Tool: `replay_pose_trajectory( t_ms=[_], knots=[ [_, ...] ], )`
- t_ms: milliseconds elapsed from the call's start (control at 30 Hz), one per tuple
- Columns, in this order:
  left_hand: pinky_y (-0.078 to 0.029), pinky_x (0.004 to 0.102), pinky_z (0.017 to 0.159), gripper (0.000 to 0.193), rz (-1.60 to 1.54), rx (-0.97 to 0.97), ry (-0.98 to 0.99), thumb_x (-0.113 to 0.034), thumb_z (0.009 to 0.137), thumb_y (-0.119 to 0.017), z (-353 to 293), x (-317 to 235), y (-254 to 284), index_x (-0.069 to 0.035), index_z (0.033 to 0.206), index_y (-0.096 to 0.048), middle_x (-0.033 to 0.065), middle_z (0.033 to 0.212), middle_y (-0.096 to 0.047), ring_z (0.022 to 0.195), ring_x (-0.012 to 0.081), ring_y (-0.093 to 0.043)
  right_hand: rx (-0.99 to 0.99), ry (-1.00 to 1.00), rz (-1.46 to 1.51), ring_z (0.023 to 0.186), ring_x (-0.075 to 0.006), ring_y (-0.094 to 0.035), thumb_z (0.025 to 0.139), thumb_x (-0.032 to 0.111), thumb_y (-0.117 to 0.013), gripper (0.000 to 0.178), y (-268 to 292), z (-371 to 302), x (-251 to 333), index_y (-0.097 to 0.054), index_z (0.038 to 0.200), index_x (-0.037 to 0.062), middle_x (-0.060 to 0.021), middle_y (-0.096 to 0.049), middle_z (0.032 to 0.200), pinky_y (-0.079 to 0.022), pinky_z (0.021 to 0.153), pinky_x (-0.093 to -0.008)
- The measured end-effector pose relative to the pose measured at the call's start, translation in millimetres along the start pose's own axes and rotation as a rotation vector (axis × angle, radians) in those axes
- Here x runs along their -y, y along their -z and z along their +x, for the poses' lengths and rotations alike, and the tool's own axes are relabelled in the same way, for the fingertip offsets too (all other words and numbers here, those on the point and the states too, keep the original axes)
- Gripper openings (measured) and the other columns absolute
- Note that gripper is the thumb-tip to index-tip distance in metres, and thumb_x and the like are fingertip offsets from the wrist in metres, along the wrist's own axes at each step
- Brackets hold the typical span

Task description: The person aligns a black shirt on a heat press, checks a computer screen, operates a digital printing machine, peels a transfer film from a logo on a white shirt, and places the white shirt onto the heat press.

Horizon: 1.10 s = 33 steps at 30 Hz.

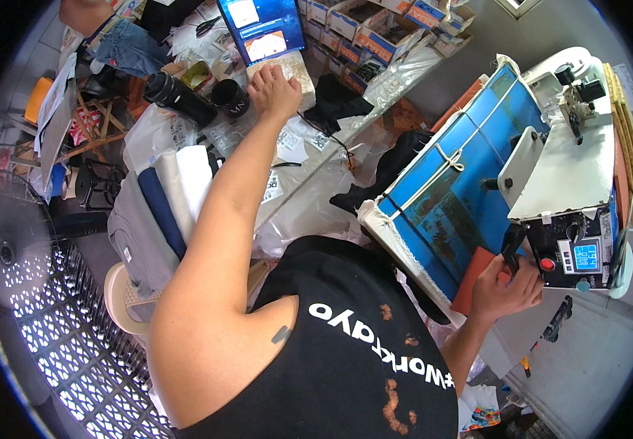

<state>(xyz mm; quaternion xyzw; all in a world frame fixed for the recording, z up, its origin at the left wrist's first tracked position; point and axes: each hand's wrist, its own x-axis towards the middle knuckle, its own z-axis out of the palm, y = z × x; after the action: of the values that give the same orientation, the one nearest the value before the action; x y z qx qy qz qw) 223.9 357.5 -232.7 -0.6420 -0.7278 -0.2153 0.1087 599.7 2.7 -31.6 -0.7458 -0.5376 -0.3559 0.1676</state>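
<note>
The press head (pixel 569 172) is white, its control panel (pixel 554 238) black with a red button (pixel 547 264) and light-blue display (pixel 585 256). The panel beside it (pixel 454 197) is bright blue, blotched dark, perhaps with rust. The screen (pixel 280 33) shows blue; the block (pixel 298 77) is mottled cream. Folded cloths (pixel 161 211) run grey, navy, cream, white.

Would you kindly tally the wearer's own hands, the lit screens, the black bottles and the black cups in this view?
Own hands: 2 (left hand, right hand)
Lit screens: 2 (upright screen, machine display)
Black bottle: 1
Black cup: 1
Total: 6
</note>
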Motion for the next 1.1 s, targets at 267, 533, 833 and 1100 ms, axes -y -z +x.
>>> replay_pose_trajectory(
  t_ms=[267,533,833,1100],
  knots=[
    [-0.034,0.0526,0.102,0.049,0.012,0.026,0.003,-0.039,0.088,-0.061,0.6,0.0,1.6,-0.006,0.124,-0.058,0.0134,0.134,-0.053,0.127,0.0339,-0.045,0.118,0.028,-0.034,0.088,-0.0288,-0.064,0.080,0.023,-0.075,0.018,14.8,10.3,7.5,-0.065,0.090,0.0103,-0.0031,-0.067,0.085,-0.040,0.080,-0.0442],
    [-0.035,0.0525,0.101,0.049,0.028,0.006,-0.005,-0.040,0.088,-0.061,0.5,1.3,-1.2,-0.007,0.123,-0.059,0.0124,0.135,-0.053,0.127,0.0334,-0.046,0.320,-0.009,-0.035,0.089,-0.0352,-0.068,0.087,0.043,-0.074,0.042,28.7,34.7,26.5,-0.072,0.105,0.0056,-0.0130,-0.073,0.094,-0.049,0.084,-0.0472],
    [-0.033,0.0543,0.105,0.052,0.012,0.054,0.001,-0.041,0.089,-0.060,2.1,3.4,-2.8,-0.007,0.128,-0.057,0.0148,0.138,-0.051,0.131,0.0358,-0.043,0.102,0.065,-0.083,0.056,-0.0293,-0.065,0.087,0.060,-0.069,0.046,12.4,34.3,17.7,-0.074,0.076,0.0152,-0.0031,-0.068,0.065,-0.048,0.050,-0.0400],
    [-0.033,0.0555,0.109,0.047,-0.248,0.028,0.080,-0.032,0.085,-0.064,-6.1,-6.0,9.4,-0.010,0.126,-0.061,0.0146,0.135,-0.055,0.132,0.0371,-0.046,0.068,0.136,-0.032,0.050,-0.0290,-0.061,0.087,0.062,-0.068,0.052,7.6,27.3,3.7,-0.060,0.064,0.0156,-0.0024,-0.059,0.055,-0.044,0.045,-0.0412]
  ],
)
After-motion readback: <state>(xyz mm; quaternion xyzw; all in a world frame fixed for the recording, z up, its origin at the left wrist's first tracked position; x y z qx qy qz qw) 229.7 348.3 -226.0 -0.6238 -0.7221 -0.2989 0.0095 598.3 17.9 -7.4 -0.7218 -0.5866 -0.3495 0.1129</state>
